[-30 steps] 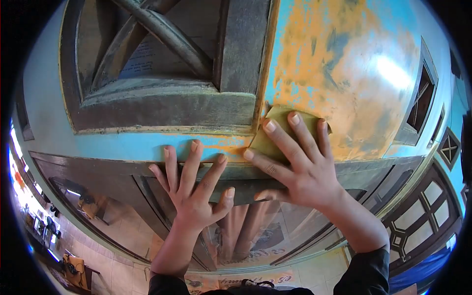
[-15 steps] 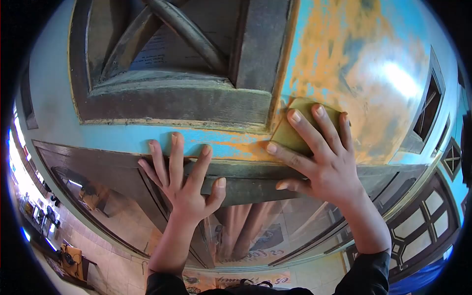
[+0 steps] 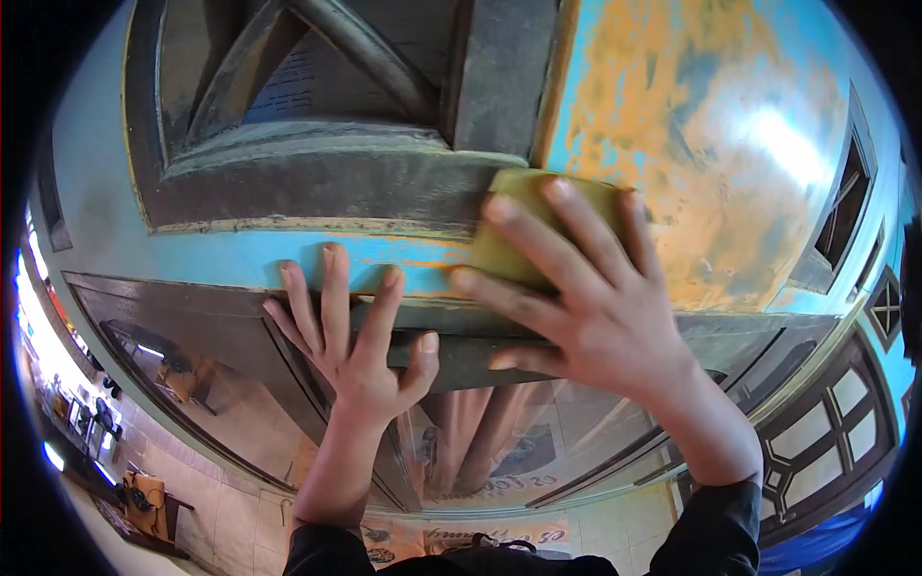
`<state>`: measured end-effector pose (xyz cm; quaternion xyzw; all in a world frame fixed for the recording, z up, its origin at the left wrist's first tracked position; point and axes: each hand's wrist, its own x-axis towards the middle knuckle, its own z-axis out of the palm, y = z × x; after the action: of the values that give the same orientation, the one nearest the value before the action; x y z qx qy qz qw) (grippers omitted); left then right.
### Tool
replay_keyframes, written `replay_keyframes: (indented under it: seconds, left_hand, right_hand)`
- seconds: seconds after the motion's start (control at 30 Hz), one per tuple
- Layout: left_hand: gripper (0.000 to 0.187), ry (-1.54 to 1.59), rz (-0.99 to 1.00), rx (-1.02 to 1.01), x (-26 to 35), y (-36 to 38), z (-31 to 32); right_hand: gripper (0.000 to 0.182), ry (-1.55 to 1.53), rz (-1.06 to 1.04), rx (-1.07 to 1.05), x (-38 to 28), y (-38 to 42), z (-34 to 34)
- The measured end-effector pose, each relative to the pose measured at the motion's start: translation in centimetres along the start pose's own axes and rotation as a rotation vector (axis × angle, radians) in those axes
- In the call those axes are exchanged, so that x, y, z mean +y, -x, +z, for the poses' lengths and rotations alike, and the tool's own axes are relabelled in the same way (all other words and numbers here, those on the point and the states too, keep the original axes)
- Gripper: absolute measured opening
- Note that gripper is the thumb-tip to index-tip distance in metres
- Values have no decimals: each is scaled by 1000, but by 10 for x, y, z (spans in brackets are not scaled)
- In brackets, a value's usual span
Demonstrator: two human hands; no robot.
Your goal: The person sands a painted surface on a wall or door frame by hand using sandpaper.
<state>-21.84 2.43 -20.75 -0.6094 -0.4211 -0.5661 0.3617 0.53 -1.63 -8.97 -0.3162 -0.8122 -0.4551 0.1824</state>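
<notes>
A flat olive-yellow sheet (image 3: pixel 514 252) lies against the wall under the spread fingers of my right hand (image 3: pixel 600 312). It overlaps the blue strip and the lower right corner of the dark wooden window frame (image 3: pixel 327 197). To its right the wall (image 3: pixel 711 182) shows orange and grey patches through blue paint. My left hand (image 3: pixel 360 355) holds nothing; its spread fingertips rest on the blue strip (image 3: pixel 264 259) and the dark wood edge below it.
Glass panes (image 3: pixel 509 422) with reflections and a curtain sit below the hands. A panelled dark door (image 3: pixel 831 442) stands at the right. At the lower left are a brown chair (image 3: pixel 144 504) and a tiled floor (image 3: pixel 235 523).
My right hand has slid left with the olive-yellow sheet, onto the window frame's corner. The view has shifted slightly; my left hand stays at nearly the same place on the strip.
</notes>
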Motion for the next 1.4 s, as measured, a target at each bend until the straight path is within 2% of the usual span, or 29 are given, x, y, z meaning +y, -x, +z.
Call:
replay_keyframes:
  seconds: [0.17,0.3,0.37,0.43,0.57,0.7,0.8,0.83,0.87,0.93,1.0,1.03,1.07,1.13,1.2,1.23,1.27,1.33,1.4]
  left_hand:
    - [52,10,15,-2,-4,3,-1]
    - [57,-19,50,-3,-3,0,-1]
    - [61,-51,61,-28,0,-1,-4]
    - [57,-9,30,-1,-3,2,0]
    - [55,3,33,16,-5,3,1]
    - [55,9,57,10,-11,6,0]
    - [55,-12,38,-7,-6,5,-2]
    - [57,-15,52,-6,-6,4,-2]
    - [59,-27,67,-13,-6,3,-2]
    - [65,-50,98,-26,-5,3,-2]
    - [64,-49,97,-57,3,4,-3]
    - [64,-55,92,-70,7,4,-3]
    - [63,-62,87,-85,12,3,-3]
    - [64,-59,125,-117,29,3,1]
    - [63,-73,167,-184,51,1,2]
    - [65,-76,237,-192,59,-2,3]
    - [64,-51,228,-196,68,-3,5]
    - [61,1,211,-212,82,0,11]
    - [60,28,222,-236,95,1,13]
  right_hand:
    - [67,2,43,-4,2,18,3]
    - [78,1,69,27,6,24,3]
    - [71,-19,27,31,-7,1,4]
    - [65,-19,1,64,-16,-10,11]
    - [63,39,66,30,-2,20,10]
    - [67,125,332,182,43,73,13]
    - [71,39,579,344,50,88,19]
    - [71,23,523,336,39,87,25]
    - [71,45,423,204,29,95,30]
    - [69,91,216,149,21,111,41]
    - [69,114,323,180,51,131,33]
    - [68,125,493,204,64,139,25]
    - [66,56,642,332,77,143,23]
    - [64,2,736,482,77,149,31]
    - [64,3,605,281,47,156,43]
    - [63,-25,454,211,34,161,49]
    - [59,13,417,159,28,169,51]
    - [60,-1,616,199,50,193,40]
    - [63,-64,954,444,75,208,40]
